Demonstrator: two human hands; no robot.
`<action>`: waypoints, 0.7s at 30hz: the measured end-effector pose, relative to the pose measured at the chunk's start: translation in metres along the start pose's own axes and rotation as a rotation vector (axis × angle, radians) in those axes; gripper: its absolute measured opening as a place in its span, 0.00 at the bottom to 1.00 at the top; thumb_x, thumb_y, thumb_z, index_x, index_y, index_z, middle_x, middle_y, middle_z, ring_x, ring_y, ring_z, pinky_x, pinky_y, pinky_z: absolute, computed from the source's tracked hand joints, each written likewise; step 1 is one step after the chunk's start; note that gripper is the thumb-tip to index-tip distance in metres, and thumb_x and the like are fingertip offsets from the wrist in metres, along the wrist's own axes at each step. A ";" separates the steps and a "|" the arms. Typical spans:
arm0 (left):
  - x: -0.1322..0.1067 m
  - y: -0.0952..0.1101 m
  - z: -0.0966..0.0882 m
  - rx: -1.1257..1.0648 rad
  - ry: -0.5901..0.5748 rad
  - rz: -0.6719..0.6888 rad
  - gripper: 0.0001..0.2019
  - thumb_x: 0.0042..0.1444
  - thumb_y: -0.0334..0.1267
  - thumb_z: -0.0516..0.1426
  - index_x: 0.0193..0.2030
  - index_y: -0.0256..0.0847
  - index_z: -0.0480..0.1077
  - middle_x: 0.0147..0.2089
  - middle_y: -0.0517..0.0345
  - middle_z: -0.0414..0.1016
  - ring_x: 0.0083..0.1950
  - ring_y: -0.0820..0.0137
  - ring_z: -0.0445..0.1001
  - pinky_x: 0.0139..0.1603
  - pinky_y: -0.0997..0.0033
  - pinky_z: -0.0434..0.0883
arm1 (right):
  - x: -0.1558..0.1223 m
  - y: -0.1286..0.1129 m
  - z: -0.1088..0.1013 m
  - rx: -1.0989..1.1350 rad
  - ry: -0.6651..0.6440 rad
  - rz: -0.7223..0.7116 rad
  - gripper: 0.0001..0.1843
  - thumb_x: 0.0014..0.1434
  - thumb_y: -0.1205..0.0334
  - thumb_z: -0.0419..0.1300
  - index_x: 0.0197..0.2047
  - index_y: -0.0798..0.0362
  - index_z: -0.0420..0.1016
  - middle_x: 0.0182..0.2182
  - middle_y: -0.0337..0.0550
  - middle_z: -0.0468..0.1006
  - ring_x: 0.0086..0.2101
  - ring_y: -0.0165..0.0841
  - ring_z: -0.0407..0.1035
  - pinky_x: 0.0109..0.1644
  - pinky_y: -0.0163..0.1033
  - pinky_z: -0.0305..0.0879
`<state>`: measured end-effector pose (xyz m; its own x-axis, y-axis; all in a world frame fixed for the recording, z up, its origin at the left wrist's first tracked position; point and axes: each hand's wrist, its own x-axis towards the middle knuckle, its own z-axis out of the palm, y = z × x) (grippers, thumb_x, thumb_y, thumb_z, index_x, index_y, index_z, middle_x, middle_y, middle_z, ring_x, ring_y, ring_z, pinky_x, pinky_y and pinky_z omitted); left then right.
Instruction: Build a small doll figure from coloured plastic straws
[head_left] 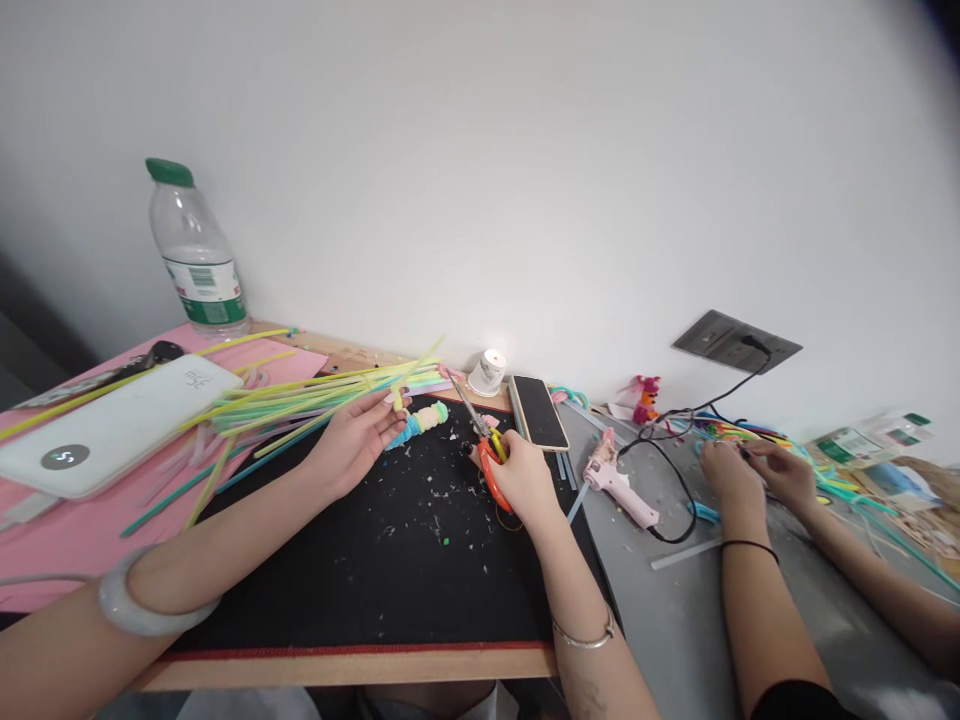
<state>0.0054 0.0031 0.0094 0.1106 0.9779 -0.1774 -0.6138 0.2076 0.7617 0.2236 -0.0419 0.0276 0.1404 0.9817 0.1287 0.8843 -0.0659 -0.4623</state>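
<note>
1. The left hand (360, 438) pinches a small yellow fuzzy piece (398, 400) between thumb and fingers, above the far part of the black mat (330, 585).
2. The right hand (523, 480) is closed around an orange-handled tool (491, 478), its metal tips pointing far and left; how wide its blades stand I cannot tell.
3. A blue, yellow and green fuzzy roll (420, 425) lies on the mat, just right of the left hand's fingers.
4. Left of it, a bundle of pastel fuzzy sticks (274, 412) spreads toward a white power bank (112, 425).
5. At the far side, a paper cup (489, 374) stands near a phone (543, 412).
6. Further right, a pink glue gun (622, 490) lies on a grey table (645, 620), near a co-worker's hands (731, 475).
</note>
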 end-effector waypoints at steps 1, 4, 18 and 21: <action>0.001 0.000 -0.001 -0.007 0.006 -0.002 0.04 0.54 0.30 0.59 0.35 0.40 0.75 0.36 0.56 0.75 0.34 0.74 0.72 0.40 0.74 0.74 | -0.001 -0.001 -0.001 0.003 -0.023 -0.009 0.17 0.52 0.45 0.59 0.28 0.51 0.62 0.26 0.39 0.71 0.25 0.31 0.64 0.26 0.34 0.53; 0.003 -0.001 -0.004 -0.014 0.007 -0.001 0.05 0.55 0.29 0.58 0.36 0.40 0.75 0.37 0.56 0.76 0.35 0.73 0.73 0.41 0.74 0.74 | -0.003 -0.002 0.000 0.052 -0.082 -0.077 0.17 0.54 0.46 0.57 0.35 0.51 0.63 0.35 0.43 0.72 0.31 0.34 0.68 0.32 0.36 0.59; -0.011 -0.005 0.008 0.039 -0.042 -0.125 0.02 0.55 0.29 0.59 0.33 0.38 0.74 0.32 0.60 0.77 0.36 0.74 0.75 0.41 0.78 0.74 | -0.010 -0.016 0.014 -0.063 0.007 -0.246 0.18 0.50 0.47 0.64 0.38 0.51 0.68 0.35 0.41 0.73 0.33 0.34 0.69 0.30 0.35 0.55; -0.013 -0.005 0.009 0.031 -0.042 -0.155 0.03 0.56 0.28 0.58 0.34 0.38 0.74 0.31 0.60 0.77 0.35 0.75 0.75 0.40 0.78 0.73 | -0.010 -0.015 0.015 -0.074 0.021 -0.251 0.19 0.49 0.47 0.64 0.38 0.50 0.69 0.36 0.41 0.74 0.33 0.34 0.69 0.29 0.34 0.54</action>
<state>0.0137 -0.0101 0.0134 0.2350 0.9341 -0.2687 -0.5627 0.3562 0.7460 0.2022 -0.0483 0.0202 -0.0790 0.9652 0.2495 0.9227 0.1655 -0.3482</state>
